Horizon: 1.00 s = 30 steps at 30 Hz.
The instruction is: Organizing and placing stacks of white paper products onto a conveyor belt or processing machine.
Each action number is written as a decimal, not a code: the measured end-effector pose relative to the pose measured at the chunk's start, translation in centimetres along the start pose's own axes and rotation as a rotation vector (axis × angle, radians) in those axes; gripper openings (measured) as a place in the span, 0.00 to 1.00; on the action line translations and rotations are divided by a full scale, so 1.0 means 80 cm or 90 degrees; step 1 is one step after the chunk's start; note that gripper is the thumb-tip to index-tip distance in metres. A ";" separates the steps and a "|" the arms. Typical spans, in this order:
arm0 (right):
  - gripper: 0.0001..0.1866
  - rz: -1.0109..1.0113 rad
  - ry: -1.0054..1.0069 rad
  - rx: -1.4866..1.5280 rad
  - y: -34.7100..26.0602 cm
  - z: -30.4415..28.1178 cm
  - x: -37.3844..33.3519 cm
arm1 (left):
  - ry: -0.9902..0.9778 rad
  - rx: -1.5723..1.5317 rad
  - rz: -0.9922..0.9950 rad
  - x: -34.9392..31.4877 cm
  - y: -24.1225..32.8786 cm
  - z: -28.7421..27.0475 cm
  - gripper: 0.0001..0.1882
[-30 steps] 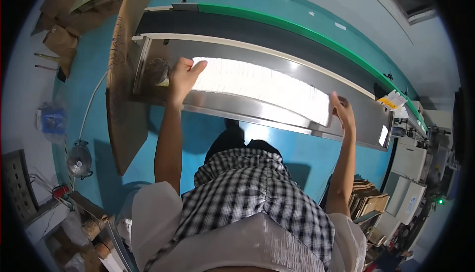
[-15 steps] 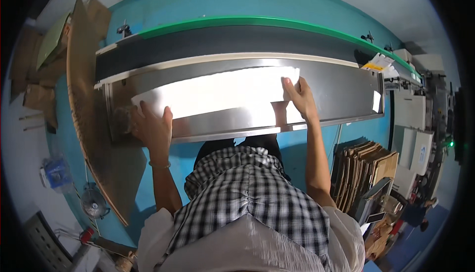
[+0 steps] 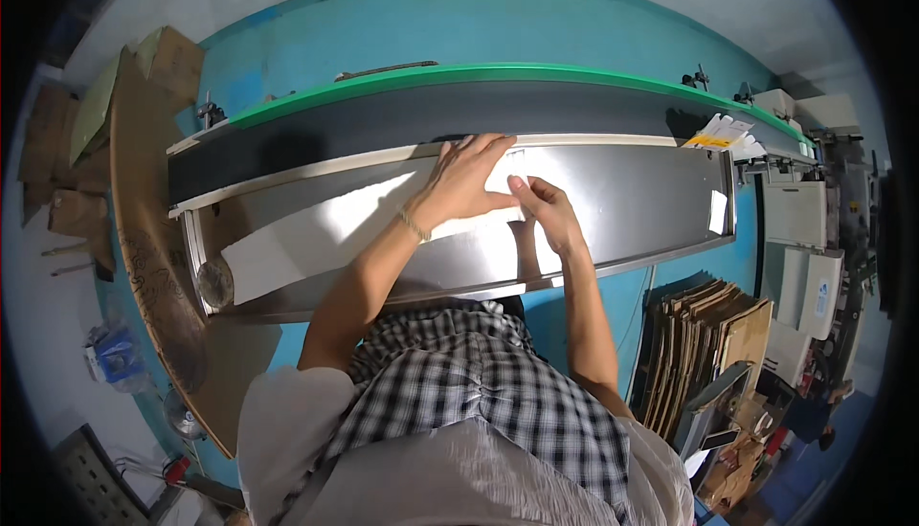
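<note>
A long white strip (image 3: 330, 234), paper-like and glaring with reflected light, lies slanted across a shallow metal tray (image 3: 651, 191). My left hand (image 3: 466, 181) rests flat near the strip's right end, fingers stretched toward the far rim and thumb pointing right. Close beside it, my right hand (image 3: 549, 212) pinches the strip's right end between thumb and bent fingers. Glare and the hands partly hide that end. At the tray's left end, next to the strip, sits a round brownish disc (image 3: 215, 283).
A green-edged ledge (image 3: 383, 86) runs behind the tray. On its right lies a white and yellow carton piece (image 3: 720, 134). A tall brown board (image 3: 144, 201) stands at the left. Stacked cardboard (image 3: 704, 335) leans at the lower right, near a grey device (image 3: 713, 402).
My left hand has left the strip's left end and moved right, next to my right hand. The right hand has shifted slightly left and nearer. The strip's left end now lies lower and farther left.
</note>
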State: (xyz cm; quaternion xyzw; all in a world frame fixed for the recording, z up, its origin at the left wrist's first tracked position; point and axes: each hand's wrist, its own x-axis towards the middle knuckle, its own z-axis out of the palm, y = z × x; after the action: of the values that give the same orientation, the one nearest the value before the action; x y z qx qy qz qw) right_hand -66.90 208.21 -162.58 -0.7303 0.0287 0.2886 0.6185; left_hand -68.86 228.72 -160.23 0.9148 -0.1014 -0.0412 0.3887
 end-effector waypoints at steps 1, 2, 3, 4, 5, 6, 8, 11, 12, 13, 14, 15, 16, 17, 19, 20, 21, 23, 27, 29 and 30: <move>0.21 0.044 -0.016 -0.024 -0.010 0.000 -0.002 | -0.050 0.016 -0.012 0.015 -0.005 -0.001 0.47; 0.21 0.051 -0.014 -0.016 -0.016 -0.001 -0.004 | -0.085 0.045 -0.028 0.026 -0.011 0.001 0.51; 0.20 0.069 -0.021 0.005 -0.021 0.000 -0.005 | -0.117 -0.018 -0.008 0.033 -0.024 0.001 0.49; 0.20 0.086 -0.022 0.030 -0.021 -0.001 -0.003 | -0.152 -0.080 0.016 0.040 -0.029 -0.005 0.48; 0.20 0.089 -0.011 0.064 -0.011 -0.002 0.001 | -0.146 -0.111 0.015 0.039 -0.030 -0.005 0.46; 0.20 0.097 -0.004 0.075 -0.008 -0.006 0.003 | -0.161 -0.110 0.016 0.037 -0.030 -0.005 0.46; 0.21 0.129 0.009 0.083 -0.003 -0.011 0.004 | -0.159 -0.146 -0.050 0.032 -0.020 -0.013 0.46; 0.22 -0.022 0.090 -0.018 0.004 -0.005 0.006 | -0.164 -0.139 -0.054 0.032 -0.019 -0.014 0.43; 0.22 -0.018 0.093 -0.016 0.000 -0.005 0.005 | -0.154 -0.129 -0.055 0.032 -0.018 -0.014 0.43; 0.22 -0.009 0.075 -0.107 -0.017 -0.005 0.003 | -0.157 -0.130 -0.055 0.035 -0.017 -0.017 0.43; 0.23 0.000 0.056 -0.200 -0.026 -0.004 0.002 | -0.178 -0.142 -0.068 0.038 -0.014 -0.021 0.42; 0.23 -0.001 0.055 -0.202 -0.027 -0.004 0.003 | -0.197 -0.155 -0.081 0.039 -0.013 -0.024 0.42; 0.26 -0.054 0.041 -0.280 -0.028 -0.005 0.004 | -0.193 -0.156 -0.080 0.039 -0.016 -0.023 0.42; 0.28 -0.108 0.025 -0.359 -0.029 -0.006 0.005 | -0.175 -0.143 -0.076 0.036 -0.021 -0.018 0.41; 0.27 -0.093 0.025 -0.378 -0.014 -0.020 0.020 | -0.152 -0.134 -0.068 0.033 -0.026 -0.014 0.41; 0.25 -0.077 0.026 -0.391 -0.005 -0.031 0.033 | -0.156 -0.137 -0.065 0.032 -0.027 -0.014 0.40; 0.27 0.005 0.018 -0.317 -0.003 -0.044 0.057 | -0.159 -0.139 -0.063 0.032 -0.027 -0.014 0.39; 0.19 0.005 0.075 0.030 -0.030 -0.043 0.082 | -0.160 -0.148 -0.060 0.029 -0.026 -0.015 0.41; 0.17 -0.016 0.183 0.319 -0.020 -0.052 0.119 | -0.151 -0.134 -0.063 0.023 -0.029 -0.010 0.42; 0.17 0.057 0.205 0.114 -0.018 -0.033 0.107 | -0.146 -0.137 -0.074 0.022 -0.033 -0.012 0.41; 0.17 0.031 0.170 0.059 -0.024 -0.023 0.100 | -0.136 -0.132 -0.066 0.022 -0.033 -0.014 0.39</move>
State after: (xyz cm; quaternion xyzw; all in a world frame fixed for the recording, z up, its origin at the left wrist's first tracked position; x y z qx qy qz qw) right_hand -58.81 209.46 -164.41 -0.7321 0.1415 0.2022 0.6349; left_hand -66.59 230.92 -161.37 0.8643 -0.0901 -0.1686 0.4652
